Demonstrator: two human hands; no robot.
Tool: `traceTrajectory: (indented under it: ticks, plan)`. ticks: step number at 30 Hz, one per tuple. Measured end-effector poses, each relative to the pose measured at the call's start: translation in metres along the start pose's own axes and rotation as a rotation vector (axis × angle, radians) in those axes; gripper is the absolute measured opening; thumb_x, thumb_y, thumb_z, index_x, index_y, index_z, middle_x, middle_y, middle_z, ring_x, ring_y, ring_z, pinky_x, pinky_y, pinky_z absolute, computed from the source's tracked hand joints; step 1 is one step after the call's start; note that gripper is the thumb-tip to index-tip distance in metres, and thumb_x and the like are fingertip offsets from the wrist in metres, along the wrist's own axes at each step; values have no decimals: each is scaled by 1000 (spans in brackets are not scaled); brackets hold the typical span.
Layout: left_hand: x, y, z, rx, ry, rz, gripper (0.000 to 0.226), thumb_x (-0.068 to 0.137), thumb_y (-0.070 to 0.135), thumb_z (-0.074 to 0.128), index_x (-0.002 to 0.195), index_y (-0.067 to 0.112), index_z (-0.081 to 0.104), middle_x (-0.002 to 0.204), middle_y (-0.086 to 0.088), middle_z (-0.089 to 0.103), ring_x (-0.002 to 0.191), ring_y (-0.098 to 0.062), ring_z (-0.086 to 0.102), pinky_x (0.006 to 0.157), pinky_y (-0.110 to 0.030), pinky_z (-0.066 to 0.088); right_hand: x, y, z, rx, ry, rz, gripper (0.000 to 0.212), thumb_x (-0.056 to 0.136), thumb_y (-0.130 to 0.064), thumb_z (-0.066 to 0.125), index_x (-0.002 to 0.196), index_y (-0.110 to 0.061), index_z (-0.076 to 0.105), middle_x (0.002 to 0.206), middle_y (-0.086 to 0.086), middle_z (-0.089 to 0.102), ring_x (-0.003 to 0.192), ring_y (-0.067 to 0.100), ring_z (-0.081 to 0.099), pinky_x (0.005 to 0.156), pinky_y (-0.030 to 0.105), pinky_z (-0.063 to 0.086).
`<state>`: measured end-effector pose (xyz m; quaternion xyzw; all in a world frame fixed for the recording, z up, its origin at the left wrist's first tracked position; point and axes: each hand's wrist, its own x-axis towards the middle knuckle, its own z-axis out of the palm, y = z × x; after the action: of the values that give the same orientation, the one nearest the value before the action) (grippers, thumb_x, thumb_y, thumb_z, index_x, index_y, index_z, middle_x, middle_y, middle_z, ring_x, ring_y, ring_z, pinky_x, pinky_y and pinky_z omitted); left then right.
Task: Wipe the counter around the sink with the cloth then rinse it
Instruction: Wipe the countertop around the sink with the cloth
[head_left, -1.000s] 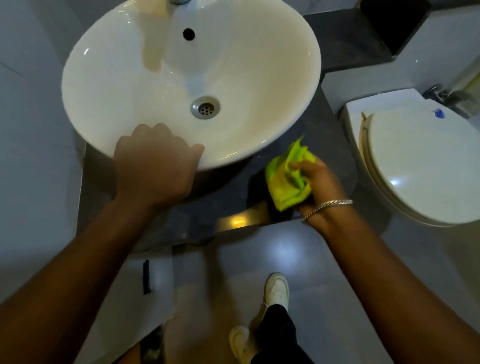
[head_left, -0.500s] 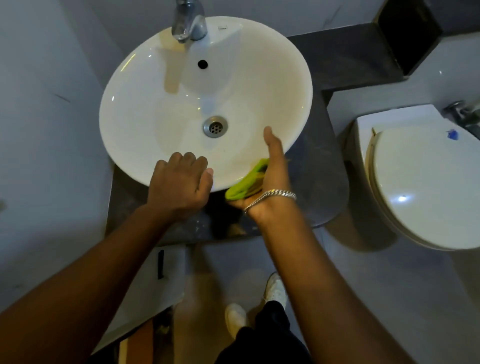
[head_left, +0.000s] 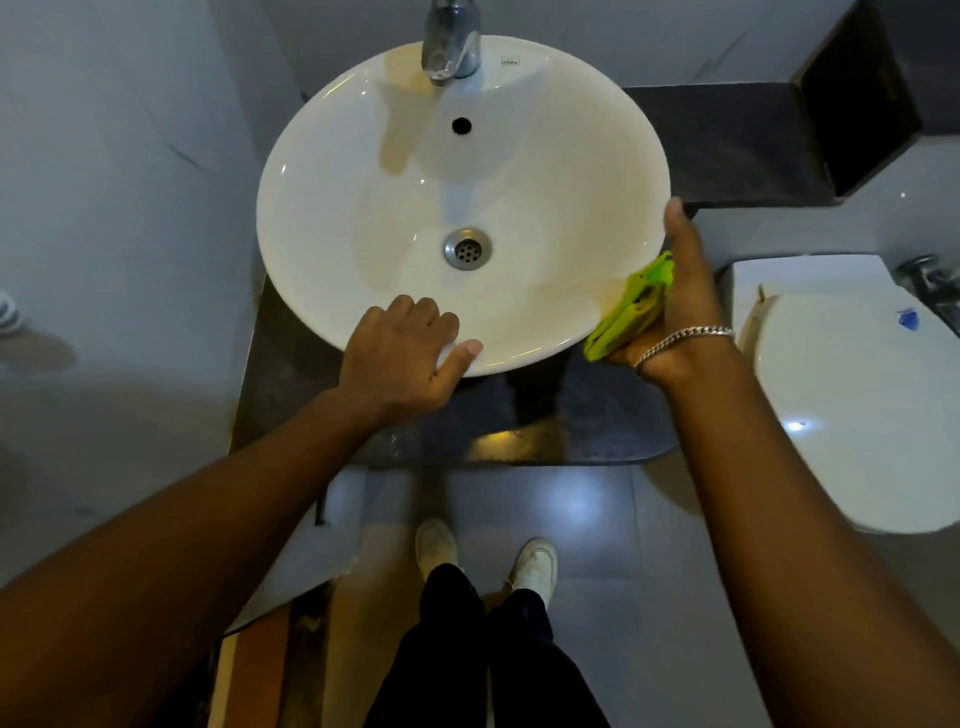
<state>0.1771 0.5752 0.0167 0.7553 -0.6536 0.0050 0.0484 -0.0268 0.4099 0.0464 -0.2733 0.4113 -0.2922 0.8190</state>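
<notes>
A round white basin (head_left: 363, 171) sits on a dark stone counter (head_left: 587, 415), with a chrome tap (head_left: 451, 47) at its far edge and a drain (head_left: 467, 248) in the middle. My right hand (head_left: 680, 291) presses a bunched yellow-green cloth (head_left: 631, 312) against the basin's outer right side, thumb pointing up along the rim. A silver bracelet circles that wrist. My left hand (head_left: 405, 358) rests on the basin's near rim, fingers curled over the edge, holding nothing else.
A white toilet (head_left: 852, 395) with its lid down stands close to the right of the counter. A dark ledge (head_left: 727, 140) runs behind the basin to the right. Grey walls close in on the left. My shoes stand on the tiled floor (head_left: 587, 504) below.
My right hand has carried the cloth from the counter's front, under the basin's near edge, up along its right side. The view has tilted up, showing the tap. The left hand stays on the rim.
</notes>
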Motion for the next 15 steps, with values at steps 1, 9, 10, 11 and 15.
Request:
traceTrajectory:
  ticks: [1,9,10,11,15]
  plan:
    - [-1,0,0,-24,0,8,52,93,55,28,88,15,61,87,-7,61,79,-27,52,63,-40,41,1,6,5,-16,50,-7,75,70,-66,67,130,-21,58,128,17,63,117,39,60,91,59,50]
    - [-10,-16,-6,-196,25,172,41,92,47,42,98,13,65,94,-7,63,84,-28,55,67,-44,43,-46,89,58,327,-56,459,112,45,-92,54,129,-18,59,139,12,54,131,31,45,108,57,30]
    - [-12,-21,-7,-224,29,187,39,93,43,42,95,11,64,91,-8,63,83,-29,54,67,-45,43,-53,96,66,384,-99,501,113,47,-91,55,132,-17,57,140,15,53,131,34,45,108,58,32]
    - [-12,-28,-8,-225,28,186,39,94,42,41,92,10,64,89,-9,62,81,-30,54,67,-46,43,-54,101,71,415,-114,517,112,49,-89,56,134,-16,55,136,18,57,126,36,51,105,58,38]
    - [-14,-54,-12,-44,-36,119,55,95,51,26,93,10,64,91,-11,61,81,-29,53,68,-41,41,-52,83,52,525,-198,419,96,41,-92,59,118,-37,46,65,-16,55,59,-7,49,67,10,42]
